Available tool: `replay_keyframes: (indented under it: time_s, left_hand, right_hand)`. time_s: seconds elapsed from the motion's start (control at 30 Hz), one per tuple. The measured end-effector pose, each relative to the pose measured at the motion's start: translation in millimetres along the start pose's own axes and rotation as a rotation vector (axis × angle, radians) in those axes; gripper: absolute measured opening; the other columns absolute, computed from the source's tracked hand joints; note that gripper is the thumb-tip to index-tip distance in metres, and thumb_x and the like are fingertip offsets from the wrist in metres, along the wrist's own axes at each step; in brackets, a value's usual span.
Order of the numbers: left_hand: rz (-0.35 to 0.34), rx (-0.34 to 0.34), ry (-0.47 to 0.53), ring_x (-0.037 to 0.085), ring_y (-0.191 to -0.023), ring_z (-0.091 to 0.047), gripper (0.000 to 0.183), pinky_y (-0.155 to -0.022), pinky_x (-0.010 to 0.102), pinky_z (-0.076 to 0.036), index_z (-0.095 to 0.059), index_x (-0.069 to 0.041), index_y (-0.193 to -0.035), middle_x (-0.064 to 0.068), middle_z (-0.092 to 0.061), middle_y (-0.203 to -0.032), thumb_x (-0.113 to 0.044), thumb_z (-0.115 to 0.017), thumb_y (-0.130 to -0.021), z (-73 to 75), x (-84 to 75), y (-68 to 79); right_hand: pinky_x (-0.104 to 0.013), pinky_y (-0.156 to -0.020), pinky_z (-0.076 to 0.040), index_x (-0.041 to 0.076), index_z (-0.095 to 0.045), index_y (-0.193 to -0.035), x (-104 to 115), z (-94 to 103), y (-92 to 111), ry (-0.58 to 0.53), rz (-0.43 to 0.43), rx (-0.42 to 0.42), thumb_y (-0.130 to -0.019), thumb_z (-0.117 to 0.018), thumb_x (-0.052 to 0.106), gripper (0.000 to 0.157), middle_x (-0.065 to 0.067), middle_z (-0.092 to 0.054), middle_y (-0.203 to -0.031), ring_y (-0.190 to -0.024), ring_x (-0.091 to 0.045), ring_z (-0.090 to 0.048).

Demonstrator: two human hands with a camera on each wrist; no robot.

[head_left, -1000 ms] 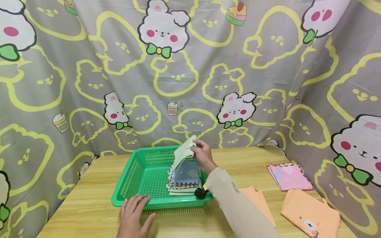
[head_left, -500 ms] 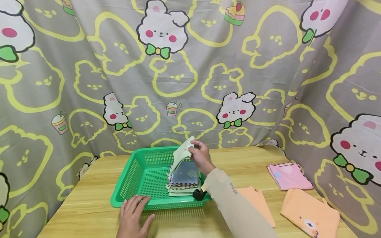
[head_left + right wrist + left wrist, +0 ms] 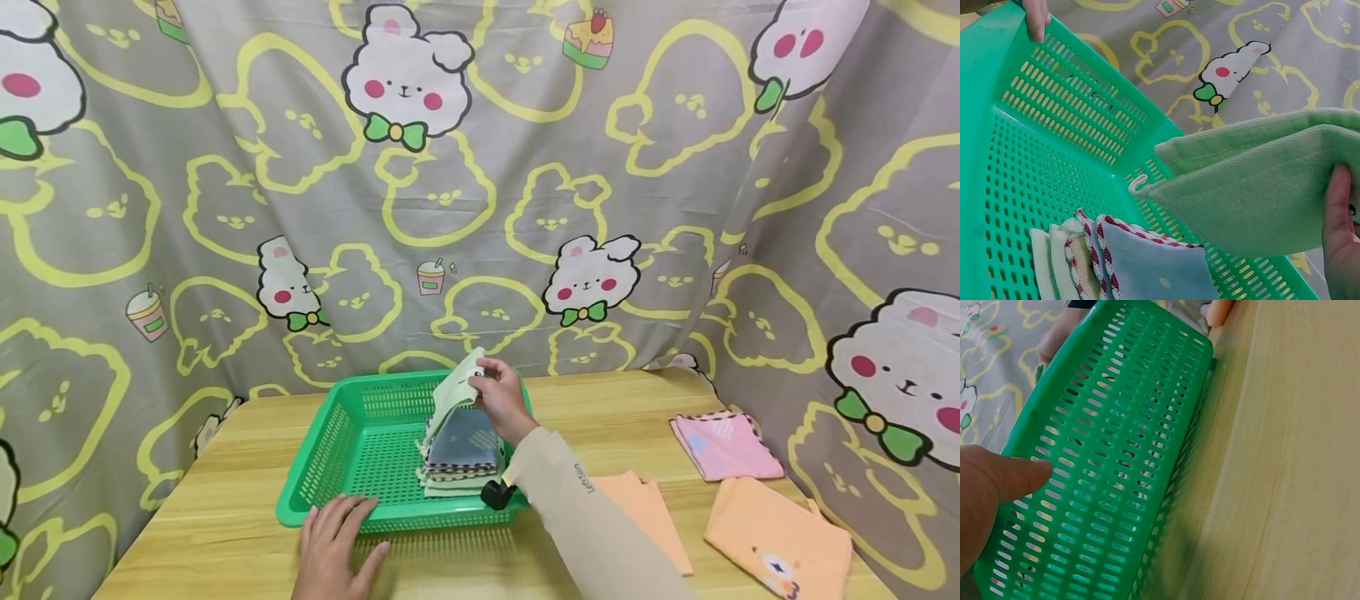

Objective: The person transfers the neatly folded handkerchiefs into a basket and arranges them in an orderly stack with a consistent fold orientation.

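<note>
A folded light-green towel is pinched in my right hand, above a stack in the green plastic basket. Its folded layers and a small hanging loop show in the right wrist view. Right beneath it, a folded blue towel with a checkered edge tops the stack; paler folded towels lie with it. My left hand holds the basket's near rim, fingers over the top. In the left wrist view its thumb lies against the perforated outer wall. The other left fingers are hidden there.
Right of the basket, a pink folded towel and an orange towel with a bear face lie on the wooden table. Another orange towel is partly behind my right sleeve. A patterned curtain stands behind.
The right hand, with the green towel, has shifted slightly left and down in the head view. The left hand stays on the basket rim.
</note>
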State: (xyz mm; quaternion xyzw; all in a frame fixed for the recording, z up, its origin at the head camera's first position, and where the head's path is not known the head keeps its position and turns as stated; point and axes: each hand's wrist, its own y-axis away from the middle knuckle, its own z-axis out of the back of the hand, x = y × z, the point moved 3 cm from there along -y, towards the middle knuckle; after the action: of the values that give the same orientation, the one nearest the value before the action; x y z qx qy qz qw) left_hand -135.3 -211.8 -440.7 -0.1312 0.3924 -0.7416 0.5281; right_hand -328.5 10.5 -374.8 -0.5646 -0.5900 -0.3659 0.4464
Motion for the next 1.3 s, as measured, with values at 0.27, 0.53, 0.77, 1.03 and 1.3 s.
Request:
replay_keyframes:
  time_s: [0.27, 0.53, 0.77, 1.03, 1.3]
  left_hand:
    - [-0.015, -0.010, 0.001, 0.036, -0.111, -0.049, 0.060, -0.101, 0.056, -0.023, -0.064, -0.008, -0.118, 0.012, -0.061, -0.114, -0.017, -0.087, -0.062, -1.6, 0.9, -0.1]
    - [-0.028, -0.016, 0.005, 0.036, -0.112, -0.049, 0.059, -0.111, 0.046, -0.013, -0.064, -0.009, -0.119, 0.013, -0.060, -0.114, -0.018, -0.085, -0.064, -1.9, 1.6, 0.3]
    - [-0.017, -0.008, 0.004, 0.036, -0.112, -0.048, 0.059, -0.109, 0.050, -0.016, -0.064, -0.008, -0.119, 0.012, -0.060, -0.115, -0.017, -0.085, -0.064, -0.8, 0.8, -0.1]
    - [-0.016, -0.007, -0.006, 0.036, -0.111, -0.049, 0.060, -0.102, 0.056, -0.022, -0.064, -0.008, -0.118, 0.012, -0.060, -0.114, -0.017, -0.087, -0.063, 0.1, 0.6, -0.2]
    - [-0.012, 0.001, -0.008, 0.036, -0.110, -0.050, 0.060, -0.094, 0.061, -0.026, -0.065, -0.008, -0.117, 0.012, -0.061, -0.112, -0.017, -0.087, -0.062, 0.3, 1.0, 0.0]
  right_hand:
    - [-0.021, -0.050, -0.040, -0.002, -0.056, -0.128, 0.9, -1.2, 1.1, 0.001, 0.043, -0.007, -0.087, -0.053, -0.010, 0.042, -0.012, -0.052, -0.106, -0.063, -0.012, -0.048]
    - [-0.022, -0.052, -0.040, -0.002, -0.057, -0.130, -1.5, -3.4, -0.9, 0.010, 0.030, -0.003, -0.089, -0.051, -0.009, 0.042, -0.010, -0.050, -0.099, -0.063, -0.011, -0.047]
    - [-0.023, -0.056, -0.044, -0.005, -0.052, -0.134, -3.3, -10.3, -1.3, 0.004, -0.001, 0.022, -0.090, -0.049, -0.008, 0.044, -0.018, -0.054, -0.114, -0.071, -0.014, -0.054]
    - [-0.023, -0.053, -0.041, -0.004, -0.050, -0.136, -6.9, -18.4, 1.7, 0.000, -0.030, 0.074, -0.091, -0.051, -0.007, 0.045, -0.013, -0.052, -0.103, -0.061, -0.012, -0.048]
    - [-0.024, -0.053, -0.042, -0.004, -0.049, -0.135, -11.3, -23.6, 2.2, 0.015, -0.071, 0.104, -0.089, -0.052, -0.009, 0.046, -0.017, -0.049, -0.115, -0.064, -0.015, -0.050]
